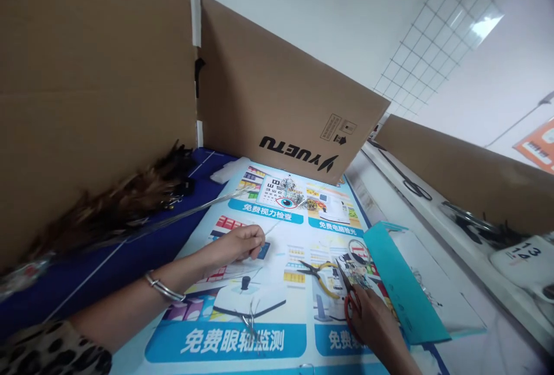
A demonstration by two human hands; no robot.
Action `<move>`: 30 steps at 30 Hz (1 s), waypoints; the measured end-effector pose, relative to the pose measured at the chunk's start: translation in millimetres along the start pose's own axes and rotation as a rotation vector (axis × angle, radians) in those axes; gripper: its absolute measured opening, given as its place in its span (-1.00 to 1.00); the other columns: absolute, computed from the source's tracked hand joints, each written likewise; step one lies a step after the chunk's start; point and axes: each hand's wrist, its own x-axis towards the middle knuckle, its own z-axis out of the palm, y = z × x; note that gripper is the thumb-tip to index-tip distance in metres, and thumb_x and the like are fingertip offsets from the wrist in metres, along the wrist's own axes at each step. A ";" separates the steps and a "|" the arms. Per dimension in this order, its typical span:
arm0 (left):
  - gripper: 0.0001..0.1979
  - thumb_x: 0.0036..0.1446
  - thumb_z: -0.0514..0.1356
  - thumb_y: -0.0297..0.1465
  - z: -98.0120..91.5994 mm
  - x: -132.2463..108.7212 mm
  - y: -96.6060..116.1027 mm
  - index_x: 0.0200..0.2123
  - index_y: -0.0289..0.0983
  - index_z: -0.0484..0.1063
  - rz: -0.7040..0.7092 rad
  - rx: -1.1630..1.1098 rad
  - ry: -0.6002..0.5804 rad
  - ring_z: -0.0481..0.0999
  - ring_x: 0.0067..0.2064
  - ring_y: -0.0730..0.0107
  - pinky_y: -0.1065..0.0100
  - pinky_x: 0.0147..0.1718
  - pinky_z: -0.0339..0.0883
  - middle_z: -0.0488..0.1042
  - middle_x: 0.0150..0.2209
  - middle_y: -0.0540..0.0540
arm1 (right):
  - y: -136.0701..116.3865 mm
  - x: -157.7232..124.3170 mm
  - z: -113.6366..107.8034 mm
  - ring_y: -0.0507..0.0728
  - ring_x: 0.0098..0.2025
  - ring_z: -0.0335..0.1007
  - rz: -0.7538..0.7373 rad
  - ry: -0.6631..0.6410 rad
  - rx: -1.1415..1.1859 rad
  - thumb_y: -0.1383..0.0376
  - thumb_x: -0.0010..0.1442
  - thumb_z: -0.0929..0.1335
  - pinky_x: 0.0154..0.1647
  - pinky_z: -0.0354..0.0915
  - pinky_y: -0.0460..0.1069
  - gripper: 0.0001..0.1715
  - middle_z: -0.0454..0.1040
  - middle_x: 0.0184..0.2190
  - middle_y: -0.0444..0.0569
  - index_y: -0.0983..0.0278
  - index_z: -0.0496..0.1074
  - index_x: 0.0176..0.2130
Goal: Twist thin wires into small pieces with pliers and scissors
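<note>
My left hand (242,243), with a silver bracelet at its wrist, is closed in a pinch above the printed sheet. A thin wire (277,225) runs from its fingertips toward the upper right. My right hand (374,320) grips a pair of scissors (351,300) by the red handles, with the dark blades pointing away from me. Just left of the blades lie pliers (329,289) with yellow handles. Small silvery wire pieces (357,274) are heaped beside the scissors. Another little bunch of thin wires (251,326) rests on the sheet below my left hand.
Cardboard panels (242,75) wall in the far and left sides. Brown feathers (108,213) and long thin wires (190,210) lie at the left. Silvery clusters (292,187) sit farther back. A teal-edged box (404,288) stands right, near a shelf holding more scissors (415,187).
</note>
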 end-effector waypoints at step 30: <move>-0.64 0.08 0.04 -0.04 37.5 -16.8 8.4 -0.46 -0.24 0.26 -0.153 0.072 -0.023 -0.08 -0.65 0.53 0.43 -0.65 -0.26 0.16 -0.69 0.12 | -36.9 -10.3 -45.5 0.23 -0.09 0.31 0.008 0.119 0.714 0.20 0.15 0.26 -0.10 0.27 0.09 -0.57 0.36 -0.08 0.12 0.24 0.26 0.02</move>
